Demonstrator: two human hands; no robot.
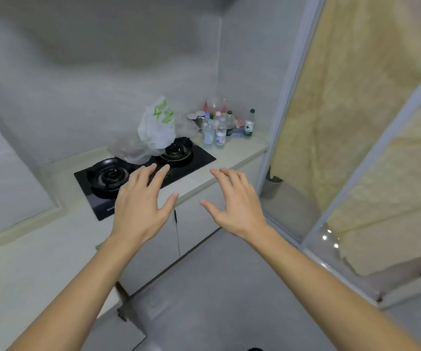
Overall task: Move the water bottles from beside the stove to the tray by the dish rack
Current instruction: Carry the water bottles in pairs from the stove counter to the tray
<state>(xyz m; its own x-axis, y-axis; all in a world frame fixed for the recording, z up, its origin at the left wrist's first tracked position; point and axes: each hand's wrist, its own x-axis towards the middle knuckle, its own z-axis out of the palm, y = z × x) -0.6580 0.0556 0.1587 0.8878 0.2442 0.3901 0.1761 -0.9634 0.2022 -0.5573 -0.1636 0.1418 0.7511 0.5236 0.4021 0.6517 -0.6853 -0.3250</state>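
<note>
Several clear plastic water bottles stand in the far right corner of the counter, just right of the black two-burner stove [118, 178]. A blue-capped bottle [208, 131] and a pink-labelled bottle [221, 135] stand in front, and a green-capped bottle [249, 124] stands apart at the right. My left hand [141, 198] hovers over the stove's front edge with fingers spread and empty. My right hand [234, 201] floats in front of the counter edge, also spread and empty. Both hands are well short of the bottles. No tray or dish rack is in view.
A white plastic bag [157, 125] with green print sits on the right burner, next to crumpled clear plastic. Jars and containers crowd the corner behind the bottles. A glass sliding door frame [284, 97] borders the counter at right. Cabinet doors are below.
</note>
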